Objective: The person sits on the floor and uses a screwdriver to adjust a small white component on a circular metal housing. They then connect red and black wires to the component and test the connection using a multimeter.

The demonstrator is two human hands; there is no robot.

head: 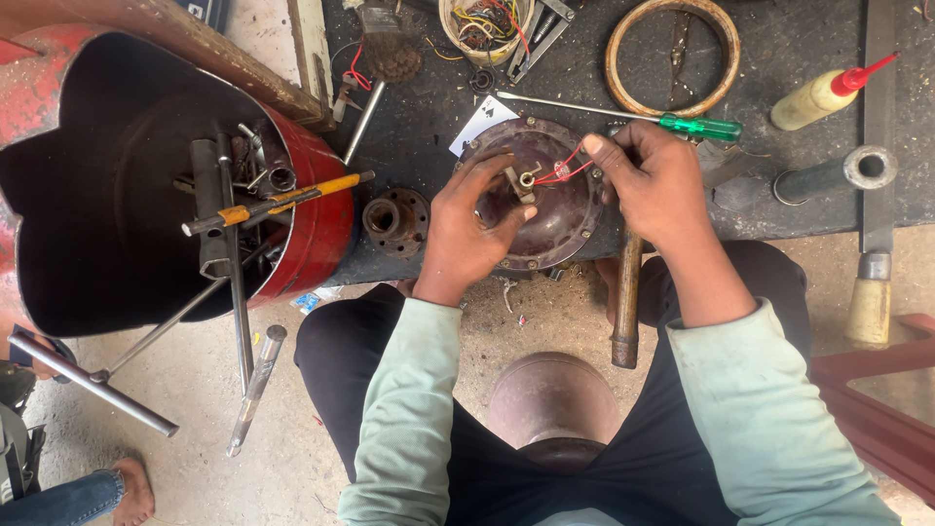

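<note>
- Resting at the front edge of the dark workbench (799, 58): round maroon motor housing (545, 195), the landmark.
- Left hand (467, 229): clasped over the housing's near-left rim.
- Right hand (653, 180): at its right rim, fingertips pinching red wires (563, 170).
- Green-handled screwdriver (696, 127): just behind the housing.
- Wooden-handled hammer (626, 307): below its right side.
- Red drum of tools (321, 209): well left.

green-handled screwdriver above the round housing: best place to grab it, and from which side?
Take the green-handled screwdriver by its translucent green handle, coming from above and the far side. It lies flat on the dark mat, shaft pointing left, handle to the right. The right hand sits just below the handle and the round housing crowds the near side, so the far side probably leaves fingers the most room.
</note>
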